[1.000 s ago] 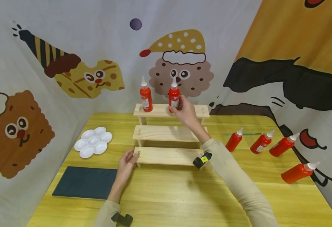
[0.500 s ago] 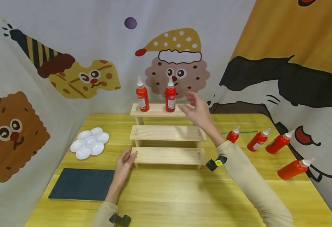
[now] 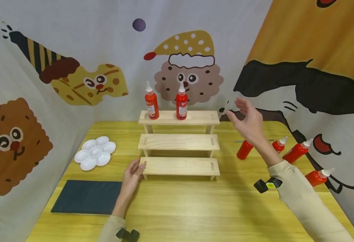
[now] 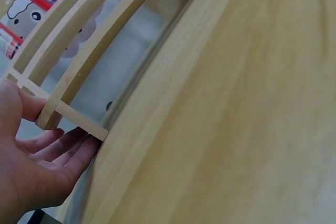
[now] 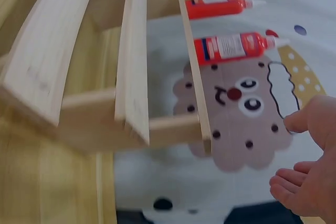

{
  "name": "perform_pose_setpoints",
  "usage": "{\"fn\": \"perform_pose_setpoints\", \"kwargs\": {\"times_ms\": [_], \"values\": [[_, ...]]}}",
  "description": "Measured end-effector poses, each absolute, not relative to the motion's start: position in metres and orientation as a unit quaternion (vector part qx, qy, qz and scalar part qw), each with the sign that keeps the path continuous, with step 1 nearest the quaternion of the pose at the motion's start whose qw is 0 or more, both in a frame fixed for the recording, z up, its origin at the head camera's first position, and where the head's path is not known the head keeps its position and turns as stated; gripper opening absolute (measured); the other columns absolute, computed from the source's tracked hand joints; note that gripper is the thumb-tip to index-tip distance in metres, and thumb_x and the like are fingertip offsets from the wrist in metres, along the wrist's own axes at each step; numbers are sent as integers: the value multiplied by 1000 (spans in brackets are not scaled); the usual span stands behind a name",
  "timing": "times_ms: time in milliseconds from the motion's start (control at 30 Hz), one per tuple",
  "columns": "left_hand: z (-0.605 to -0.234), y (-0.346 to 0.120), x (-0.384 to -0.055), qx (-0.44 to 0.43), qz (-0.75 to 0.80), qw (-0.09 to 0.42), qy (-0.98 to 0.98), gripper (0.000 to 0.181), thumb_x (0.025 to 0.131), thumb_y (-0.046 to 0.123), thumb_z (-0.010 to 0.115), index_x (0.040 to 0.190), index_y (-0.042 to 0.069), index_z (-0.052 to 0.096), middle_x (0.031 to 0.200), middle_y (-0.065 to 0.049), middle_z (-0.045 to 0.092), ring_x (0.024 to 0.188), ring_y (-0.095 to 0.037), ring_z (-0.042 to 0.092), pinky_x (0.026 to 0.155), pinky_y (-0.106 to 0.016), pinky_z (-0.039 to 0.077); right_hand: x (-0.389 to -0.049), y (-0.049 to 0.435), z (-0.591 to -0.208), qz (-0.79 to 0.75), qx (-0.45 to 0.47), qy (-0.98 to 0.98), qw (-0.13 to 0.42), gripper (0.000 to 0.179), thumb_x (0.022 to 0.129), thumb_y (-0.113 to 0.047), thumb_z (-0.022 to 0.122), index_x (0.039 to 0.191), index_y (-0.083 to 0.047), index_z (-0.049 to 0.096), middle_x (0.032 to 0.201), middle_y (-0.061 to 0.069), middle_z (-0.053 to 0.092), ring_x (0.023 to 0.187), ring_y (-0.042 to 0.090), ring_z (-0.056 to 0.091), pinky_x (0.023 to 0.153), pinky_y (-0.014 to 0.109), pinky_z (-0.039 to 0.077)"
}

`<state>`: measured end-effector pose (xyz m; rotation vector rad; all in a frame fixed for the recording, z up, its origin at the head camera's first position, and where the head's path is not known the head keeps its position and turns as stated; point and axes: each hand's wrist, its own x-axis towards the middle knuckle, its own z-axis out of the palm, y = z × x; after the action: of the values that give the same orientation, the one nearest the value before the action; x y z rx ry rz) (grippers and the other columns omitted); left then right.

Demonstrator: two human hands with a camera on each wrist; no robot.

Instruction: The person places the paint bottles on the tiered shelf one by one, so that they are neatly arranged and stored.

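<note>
A three-tier wooden stand (image 3: 178, 142) is at the centre of the table. On its top tier, one red squeeze bottle (image 3: 151, 107) with a white nozzle stands upright near the left end; a second squeeze bottle (image 3: 181, 107) stands near the middle. My left hand (image 3: 131, 176) holds the left end of the lowest tier; in the left wrist view, the thumb is at the board's end (image 4: 50, 116) and the fingers lie by the leg below. My right hand (image 3: 249, 121) is in the air right of the stand, fingers spread from the thumb, holding nothing.
Several more red bottles are on the right, including one bottle (image 3: 244, 150) beneath my right hand and one (image 3: 316, 178) partly behind the sleeve. A thin brush (image 3: 238, 141) lies there. At left are a white flower-shaped palette (image 3: 95, 152) and a dark flat board (image 3: 87, 197).
My right hand has let go of the second bottle, leaving it on the top tier, and moved away to the right. My left hand has stayed on the stand.
</note>
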<state>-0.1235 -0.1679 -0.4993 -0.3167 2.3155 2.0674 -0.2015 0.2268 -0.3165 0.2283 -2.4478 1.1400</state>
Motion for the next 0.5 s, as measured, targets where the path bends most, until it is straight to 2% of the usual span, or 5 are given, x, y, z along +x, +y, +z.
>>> {"fn": "perform_pose_setpoints", "kwargs": {"times_ms": [333, 500], "values": [[-497, -166, -122, -104, 659, 8, 745, 53, 106, 23, 56, 152, 2, 42, 145, -29, 53, 129, -37, 56, 84, -19, 52, -168, 283, -315, 382, -8, -894, 233, 66, 100, -32, 65, 153, -4, 39, 153, 20, 49, 138, 41, 47, 116, 55, 36], [-499, -166, -123, -104, 655, 6, 748, 54, 106, 26, 56, 152, 2, 42, 145, -28, 54, 126, -33, 58, 85, -20, 53, -150, 312, -318, 369, -67, -896, 237, 68, 101, -35, 61, 157, -9, 33, 159, 15, 43, 144, 38, 41, 121, 48, 30]]}}
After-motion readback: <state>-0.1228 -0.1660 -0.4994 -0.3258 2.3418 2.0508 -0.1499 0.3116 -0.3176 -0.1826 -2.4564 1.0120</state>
